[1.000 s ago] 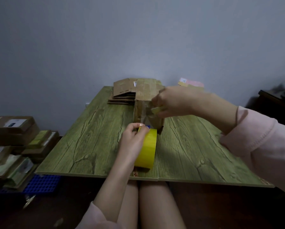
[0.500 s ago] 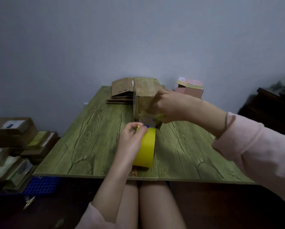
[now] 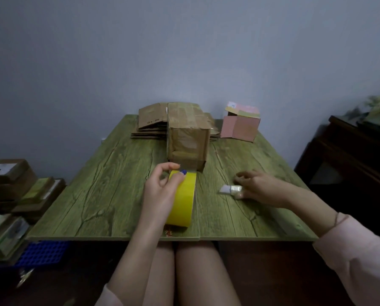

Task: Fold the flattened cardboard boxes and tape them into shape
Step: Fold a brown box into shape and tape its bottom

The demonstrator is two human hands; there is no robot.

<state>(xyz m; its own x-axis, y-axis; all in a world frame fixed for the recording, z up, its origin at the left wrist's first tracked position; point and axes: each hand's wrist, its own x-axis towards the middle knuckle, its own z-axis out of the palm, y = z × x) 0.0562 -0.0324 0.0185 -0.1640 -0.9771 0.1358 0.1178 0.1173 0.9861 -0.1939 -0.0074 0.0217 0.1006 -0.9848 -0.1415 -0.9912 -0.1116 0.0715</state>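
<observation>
A folded brown cardboard box (image 3: 188, 138) with taped seams stands in the middle of the green table (image 3: 96, 191). Just in front of it, a yellow tape roll (image 3: 182, 202) stands on edge. My left hand (image 3: 160, 195) grips the roll from the left, fingertips at its top. A short strip of tape (image 3: 190, 171) runs from the roll to the box's lower front. To the right, my right hand (image 3: 262, 188) rests on the table and its thumb and fingers hold the end of a small white cutter (image 3: 228, 189). A stack of flattened boxes (image 3: 150, 122) lies behind the box.
A pink folded box (image 3: 239, 128) with a raised flap sits at the table's back right. Piles of parcels (image 3: 8, 186) and a blue crate (image 3: 41, 252) are on the floor at left. A dark cabinet (image 3: 350, 164) stands at right.
My right hand has left the box's front and come down to the table on the right with the cutter. The left hand stays on the tape roll.
</observation>
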